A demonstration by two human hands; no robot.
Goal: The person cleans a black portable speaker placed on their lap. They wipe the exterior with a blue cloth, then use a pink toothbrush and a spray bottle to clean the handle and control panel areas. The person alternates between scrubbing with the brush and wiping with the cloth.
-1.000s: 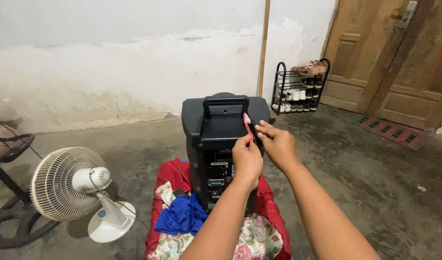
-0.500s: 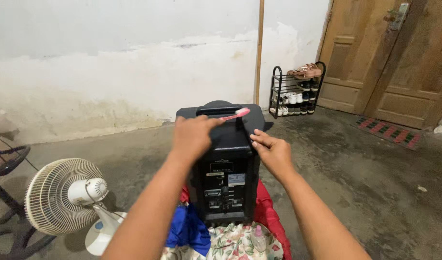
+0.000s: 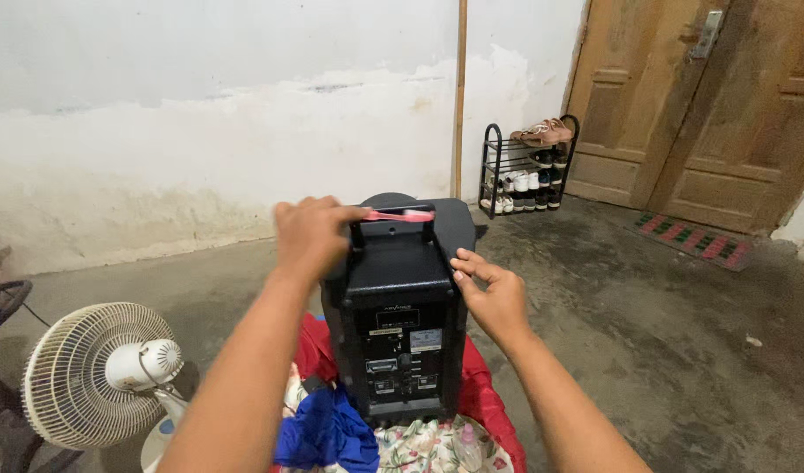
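Our left hand (image 3: 310,235) grips a pink toothbrush (image 3: 402,215) over the black speaker (image 3: 402,315); at three o'clock, our right hand's (image 3: 494,293) open fingers touch its side.

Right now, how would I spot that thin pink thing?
Find the black speaker box standing on the cloth pile. Across its top handle lies a slim pink toothbrush, gripped by the left hand; it is the only pink stick there.

Dim, flat indoor light, no visible source, no hard glare. Soft shadow under the white round-caged plastic floor fan (image 3: 91,377). Boxy black plastic portable speaker (image 3: 400,320) reads dark, its panel detail murky. Left hand (image 3: 310,236) slightly motion-blurred. Wide-angle bending at edges: the brown panelled wooden doors (image 3: 708,105) lean.
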